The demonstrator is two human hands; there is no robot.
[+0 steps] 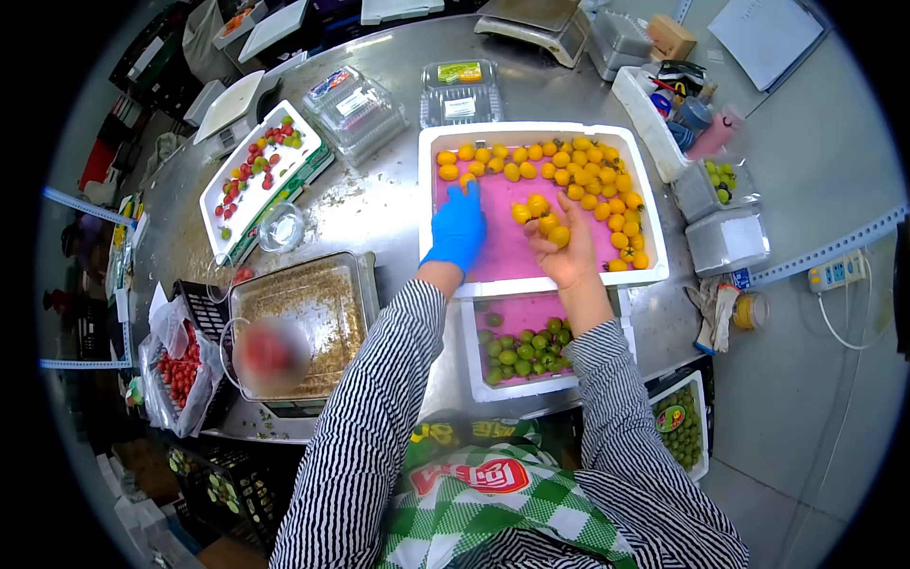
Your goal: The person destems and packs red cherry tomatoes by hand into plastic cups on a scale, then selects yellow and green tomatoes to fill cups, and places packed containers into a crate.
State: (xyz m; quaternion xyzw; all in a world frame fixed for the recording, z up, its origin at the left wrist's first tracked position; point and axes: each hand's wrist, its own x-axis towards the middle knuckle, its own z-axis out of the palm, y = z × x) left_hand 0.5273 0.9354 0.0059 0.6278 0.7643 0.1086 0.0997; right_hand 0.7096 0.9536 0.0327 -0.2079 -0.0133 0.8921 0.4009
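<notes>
My left hand (458, 228), in a blue glove, is at the left side of a white foam box (427, 204). Its fingertips are pinched at a yellow cherry tomato (467, 179). My bare right hand (572, 261) is palm up over the middle of the same box, fingers curled around several yellow cherry tomatoes (548, 225). Many more yellow cherry tomatoes (607, 175) lie along the back and right of the pink liner (498, 251). Part of the fruit in my right hand is hidden by its fingers.
Nearer me is a box of green tomatoes (521, 356). To the left stand a tray of mixed tomatoes (256, 171) and a clear-lidded tray (301, 313). Clear clamshells (462, 93) and a scale (540, 24) are behind; a white bin (654, 123) of tools is at right.
</notes>
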